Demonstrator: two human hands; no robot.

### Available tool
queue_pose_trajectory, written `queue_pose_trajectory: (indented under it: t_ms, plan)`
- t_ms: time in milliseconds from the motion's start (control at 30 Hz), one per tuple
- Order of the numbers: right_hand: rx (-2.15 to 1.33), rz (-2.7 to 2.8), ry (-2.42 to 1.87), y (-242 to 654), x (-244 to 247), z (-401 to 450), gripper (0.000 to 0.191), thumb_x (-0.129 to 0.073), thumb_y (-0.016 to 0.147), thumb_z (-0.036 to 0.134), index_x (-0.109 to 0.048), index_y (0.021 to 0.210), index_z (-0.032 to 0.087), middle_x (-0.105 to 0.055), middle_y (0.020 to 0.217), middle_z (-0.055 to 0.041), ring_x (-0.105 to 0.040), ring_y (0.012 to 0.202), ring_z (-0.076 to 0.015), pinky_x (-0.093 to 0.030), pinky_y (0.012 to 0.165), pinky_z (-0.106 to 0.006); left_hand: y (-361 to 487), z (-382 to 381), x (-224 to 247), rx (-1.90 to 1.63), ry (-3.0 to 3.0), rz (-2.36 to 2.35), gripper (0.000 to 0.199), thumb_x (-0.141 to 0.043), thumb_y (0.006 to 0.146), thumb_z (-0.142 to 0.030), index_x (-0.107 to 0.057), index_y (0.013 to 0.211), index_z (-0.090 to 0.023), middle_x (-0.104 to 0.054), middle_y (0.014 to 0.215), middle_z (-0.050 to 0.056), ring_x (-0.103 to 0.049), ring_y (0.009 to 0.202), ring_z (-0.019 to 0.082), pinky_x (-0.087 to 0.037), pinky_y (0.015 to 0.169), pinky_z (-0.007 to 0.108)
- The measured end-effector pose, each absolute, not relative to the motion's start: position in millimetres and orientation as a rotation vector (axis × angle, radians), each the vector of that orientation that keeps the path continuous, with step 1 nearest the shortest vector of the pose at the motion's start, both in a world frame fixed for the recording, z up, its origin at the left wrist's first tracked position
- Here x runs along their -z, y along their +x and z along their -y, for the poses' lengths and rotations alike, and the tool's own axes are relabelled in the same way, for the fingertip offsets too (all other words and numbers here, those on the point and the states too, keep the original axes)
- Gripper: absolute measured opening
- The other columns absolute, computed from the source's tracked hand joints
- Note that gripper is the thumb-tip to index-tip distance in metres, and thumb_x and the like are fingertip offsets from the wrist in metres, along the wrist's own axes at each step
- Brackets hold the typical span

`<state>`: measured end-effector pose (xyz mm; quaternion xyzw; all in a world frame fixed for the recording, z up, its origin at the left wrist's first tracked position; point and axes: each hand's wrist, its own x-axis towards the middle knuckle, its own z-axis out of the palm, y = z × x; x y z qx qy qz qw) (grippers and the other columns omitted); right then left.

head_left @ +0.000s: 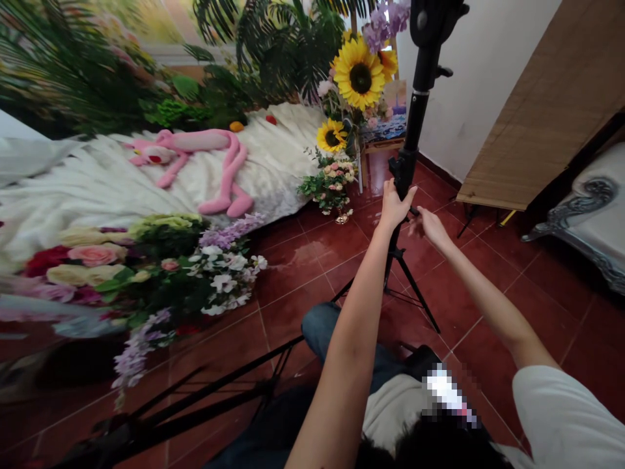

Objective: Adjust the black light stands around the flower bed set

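Closest to the lens is a pixelated patch over dark hair, apparently a second person crouched low in a white t-shirt [561, 404], so whose forearms these are is honestly a bit murky. Going by position, the left hand [394, 203] is wrapped around the black metal light stand pole [416, 124] right at its locking collar, fingers closed on the tube. The right hand [430, 225] sits just beside the pole with fingers loosely spread, maybe on a small knob, can't tell if it's touching.

The stand is upright on the glossy red tiled floor [303, 260], legs splayed, near the yellow fabric sunflowers [359, 75].

Risks: if that collar gets loosened, the upper section could slide down and pinch fingers, and whatever heavy black head is mounted on top is cut off by the frame, so top-heaviness is a guess. Slick tile plus a second folded black tripod [205, 397] lying across the floor looks like a trip hazard. Stand tipping would land in the flower arrangement.
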<state>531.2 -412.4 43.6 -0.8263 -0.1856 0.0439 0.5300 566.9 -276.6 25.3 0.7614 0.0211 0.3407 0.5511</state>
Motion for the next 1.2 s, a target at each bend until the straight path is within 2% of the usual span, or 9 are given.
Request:
queue_pose_trajectory:
  t_ms: [133,333,467,600,767,867,967,1133,1200]
  plan:
    - [0.282,0.641,-2.434,532,-53,428,0.056,-0.036,0.092,0.073,-0.057,0.083,0.022,-0.066,0.069,-0.0040,-0.061,0.064,-0.0196,-0.039,0.060,-0.029,567,276,-24,-0.808,1.818,-0.029,0.042,-0.063,0.084,-0.058,-0.057,0.102,-0.020,-0.053,0.103,0.007,-0.058,0.102,0.021,-0.047,0.101,0.043]
    - [0.479,0.920,-2.670,530,-63,428,0.056,-0.027,0.100,0.060,-0.062,0.087,0.019,-0.071,0.082,-0.0099,-0.063,0.073,-0.0215,-0.030,0.055,-0.028,564,275,-26,-0.806,1.823,-0.018,0.043,-0.063,0.084,-0.059,-0.058,0.104,-0.022,-0.055,0.102,0.007,-0.058,0.106,0.023,-0.045,0.103,0.045]
    - [0.541,0.926,-2.739,534,-59,424,0.056,-0.024,0.102,0.051,-0.065,0.088,0.016,-0.071,0.079,-0.0127,-0.062,0.068,-0.0204,-0.027,0.054,-0.028,566,275,-27,-0.792,1.804,-0.017,0.041,-0.065,0.083,-0.056,-0.058,0.103,-0.021,-0.057,0.104,0.008,-0.058,0.107,0.022,-0.046,0.102,0.043]
    - [0.494,0.848,-2.625,544,-52,422,0.054,-0.032,0.100,0.052,-0.066,0.076,0.016,-0.067,0.064,-0.0101,-0.060,0.059,-0.0183,-0.027,0.055,-0.027,568,275,-25,-0.750,1.781,-0.017,0.041,-0.065,0.084,-0.055,-0.058,0.106,-0.020,-0.061,0.104,0.008,-0.061,0.104,0.021,-0.048,0.098,0.041]
    - [0.198,0.729,-2.179,548,-41,416,0.074,-0.024,0.096,0.069,-0.057,0.051,0.020,-0.056,0.044,-0.0044,-0.056,0.047,-0.0149,-0.038,0.056,-0.027,566,276,-23,-0.691,1.763,-0.011,0.046,-0.060,0.085,-0.060,-0.058,0.108,-0.021,-0.066,0.092,0.005,-0.066,0.087,0.019,-0.052,0.087,0.037]
    - [0.021,0.650,-1.961,546,-35,411,0.079,-0.021,0.092,0.077,-0.055,0.048,0.021,-0.050,0.037,-0.0020,-0.049,0.037,-0.0122,-0.040,0.051,-0.026,562,278,-26,-0.682,1.740,-0.012,0.048,-0.060,0.084,-0.062,-0.056,0.108,-0.021,-0.067,0.089,0.005,-0.067,0.081,0.018,-0.054,0.082,0.036]
    - [0.004,0.586,-1.878,544,-30,408,0.078,-0.024,0.091,0.078,-0.055,0.048,0.021,-0.050,0.035,-0.0015,-0.046,0.034,-0.0105,-0.039,0.047,-0.025,552,279,-30,-0.671,1.718,0.013,0.047,-0.059,0.086,-0.060,-0.055,0.111,-0.020,-0.069,0.095,0.007,-0.069,0.086,0.019,-0.055,0.085,0.036]
    - [-0.005,0.549,-1.810,547,-25,405,0.076,-0.028,0.090,0.078,-0.052,0.046,0.021,-0.048,0.035,-0.0015,-0.047,0.034,-0.0104,-0.037,0.043,-0.023,491,255,-9,-0.506,1.797,0.080,0.049,-0.056,0.091,-0.045,-0.047,0.133,-0.021,-0.066,0.125,0.012,-0.068,0.108,0.018,-0.054,0.096,0.035]
    - [-0.022,0.535,-1.811,550,-22,404,0.077,-0.028,0.089,0.080,-0.052,0.045,0.021,-0.048,0.035,-0.0016,-0.047,0.034,-0.0105,-0.037,0.043,-0.024,448,231,13,-0.289,1.932,-0.008,0.045,-0.054,0.090,-0.041,-0.051,0.131,-0.021,-0.070,0.118,0.011,-0.070,0.101,0.018,-0.054,0.094,0.035]
